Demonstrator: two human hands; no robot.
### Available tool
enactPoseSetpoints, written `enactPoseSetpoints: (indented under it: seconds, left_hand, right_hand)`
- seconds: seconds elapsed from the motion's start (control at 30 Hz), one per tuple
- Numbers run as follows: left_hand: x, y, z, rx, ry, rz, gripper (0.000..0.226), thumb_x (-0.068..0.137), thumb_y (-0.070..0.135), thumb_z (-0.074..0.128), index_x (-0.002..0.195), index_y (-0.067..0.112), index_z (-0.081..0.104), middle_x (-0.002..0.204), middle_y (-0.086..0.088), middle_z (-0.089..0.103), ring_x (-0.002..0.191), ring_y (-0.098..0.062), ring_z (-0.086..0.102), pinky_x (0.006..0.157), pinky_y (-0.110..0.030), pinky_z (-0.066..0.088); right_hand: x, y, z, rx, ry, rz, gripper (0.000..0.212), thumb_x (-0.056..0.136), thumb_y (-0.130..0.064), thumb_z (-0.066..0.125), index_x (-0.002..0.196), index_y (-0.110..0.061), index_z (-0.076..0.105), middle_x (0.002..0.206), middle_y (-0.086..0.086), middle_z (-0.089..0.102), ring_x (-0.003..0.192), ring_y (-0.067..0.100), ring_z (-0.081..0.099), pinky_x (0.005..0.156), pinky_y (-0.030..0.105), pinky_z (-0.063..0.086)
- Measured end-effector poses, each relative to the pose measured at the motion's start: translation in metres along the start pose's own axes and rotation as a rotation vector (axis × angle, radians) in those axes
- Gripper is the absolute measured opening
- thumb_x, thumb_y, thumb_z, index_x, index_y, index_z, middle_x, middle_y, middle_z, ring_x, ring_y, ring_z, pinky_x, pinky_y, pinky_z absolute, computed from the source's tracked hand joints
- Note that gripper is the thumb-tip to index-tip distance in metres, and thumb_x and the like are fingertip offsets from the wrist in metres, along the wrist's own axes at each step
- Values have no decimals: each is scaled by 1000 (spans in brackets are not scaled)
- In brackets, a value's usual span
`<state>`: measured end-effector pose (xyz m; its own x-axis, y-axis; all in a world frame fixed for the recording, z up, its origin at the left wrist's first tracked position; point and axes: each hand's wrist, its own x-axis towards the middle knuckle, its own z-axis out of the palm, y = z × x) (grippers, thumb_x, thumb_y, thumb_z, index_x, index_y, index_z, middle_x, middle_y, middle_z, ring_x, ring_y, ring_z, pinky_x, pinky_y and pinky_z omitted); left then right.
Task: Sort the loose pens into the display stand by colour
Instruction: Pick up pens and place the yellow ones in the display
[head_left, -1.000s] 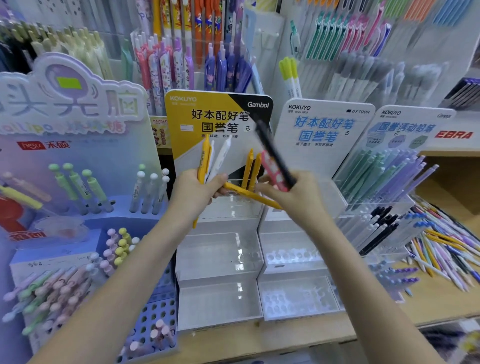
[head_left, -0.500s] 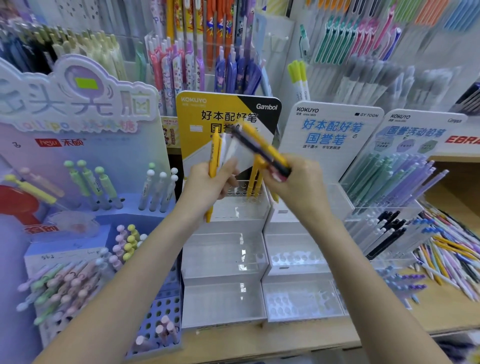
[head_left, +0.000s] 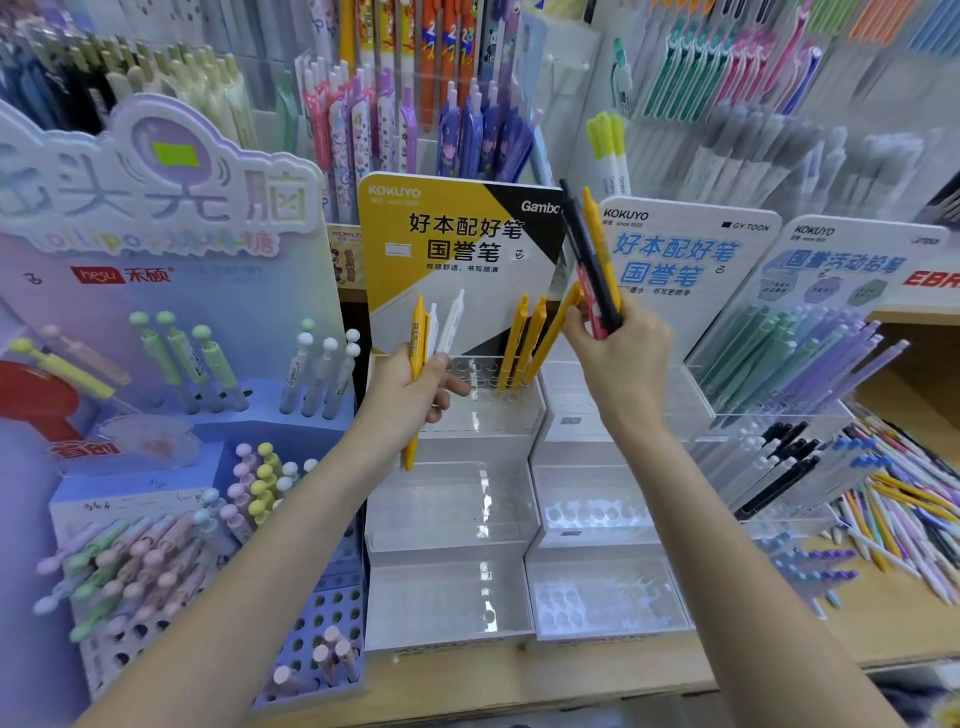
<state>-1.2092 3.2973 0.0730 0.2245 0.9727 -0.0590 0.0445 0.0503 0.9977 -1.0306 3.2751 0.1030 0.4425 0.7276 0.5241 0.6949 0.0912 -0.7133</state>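
Our left hand (head_left: 415, 387) grips a yellow pen (head_left: 417, 364) and white pens (head_left: 451, 322); our right hand (head_left: 618, 348) clamps mixed pens (head_left: 592, 260) above the display stand (head_left: 452, 499), where three yellow pens (head_left: 524, 343) stand in its top tier.

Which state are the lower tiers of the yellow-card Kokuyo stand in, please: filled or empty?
Empty: the two lower tiers hold no pens; only three yellow pens stand in the top row.
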Motion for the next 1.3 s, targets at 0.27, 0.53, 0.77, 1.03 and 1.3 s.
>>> enactPoseSetpoints:
  seconds: [0.27,0.53,0.77,1.03,1.3]
  left_hand:
    - [-4,-11,-1,-24,14,-10,13,100,16,38,101,11,50,76,1,62,58,-4,51,52,-16,43]
    - [-8,-12,-1,-49,-134,47,13,98,18,41,94,19,53,77,2,58,59,-7,48,54,-18,43]
    - [-10,-7,8,90,-283,222,9,96,19,45,99,25,51,77,7,56,58,-3,50,56,-18,44]
    - [-10,-11,-2,3,-230,99,13,96,14,46,90,19,57,66,12,60,53,2,47,48,-12,39]
    - [-8,-11,3,180,-236,182,13,96,20,46,93,28,57,81,7,62,61,3,54,49,-13,40]
  right_hand:
    - [-25,15,29,-133,-89,32,18,88,-18,60,74,-15,49,59,-6,39,50,8,33,47,18,24]
    - [-24,1,6,-63,-122,126,24,83,-30,68,74,-10,59,55,-3,46,48,10,36,45,18,28]
    - [-17,-32,-8,279,-258,285,17,76,-20,75,70,-9,64,53,-2,52,42,5,40,49,26,36]
    - [7,-34,-36,389,-319,376,8,81,-11,69,79,-10,62,60,8,40,42,12,32,35,21,30]
    - [-3,-33,-49,400,-255,323,5,80,-11,70,78,-11,65,58,7,46,39,8,33,36,19,30]
